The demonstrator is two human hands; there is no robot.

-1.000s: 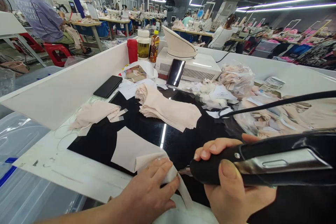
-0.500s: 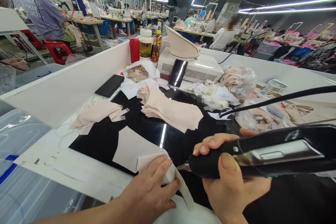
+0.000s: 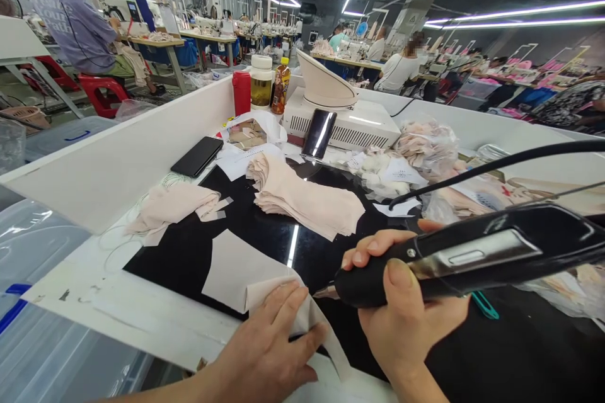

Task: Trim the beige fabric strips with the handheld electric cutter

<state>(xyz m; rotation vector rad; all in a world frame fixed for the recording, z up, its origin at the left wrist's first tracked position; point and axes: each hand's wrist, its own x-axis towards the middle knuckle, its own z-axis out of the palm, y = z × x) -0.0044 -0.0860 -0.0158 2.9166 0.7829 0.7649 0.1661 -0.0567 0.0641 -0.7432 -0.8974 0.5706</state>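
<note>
A pale pink fabric piece [image 3: 236, 267] lies on the black glossy tabletop [image 3: 179, 258], its right part folded over. My left hand [image 3: 271, 340] presses on the fold, its fingers on top and the thumb closed in against the cloth. A strip of the fabric trails from under it towards the front edge. My right hand [image 3: 401, 308] is wrapped round a black corded hand tool [image 3: 477, 255] with a pointed metal tip. The tip is by the fabric's right edge, near my left fingertips; whether it touches I cannot tell.
A stack of pink cut pieces [image 3: 302, 195] lies beyond my hands, with a smaller bundle [image 3: 174, 208] to its left. Two phones, a red flask [image 3: 241, 93], bottles and a white machine [image 3: 340, 119] stand behind. Bagged fabric [image 3: 425, 145] fills the right. The tool's cable [image 3: 496, 167] arches across.
My right hand has moved the tool slightly left and up, bringing its tip closer to the fabric's edge. A teal clip now shows beneath the tool. My left hand is nearly unmoved.
</note>
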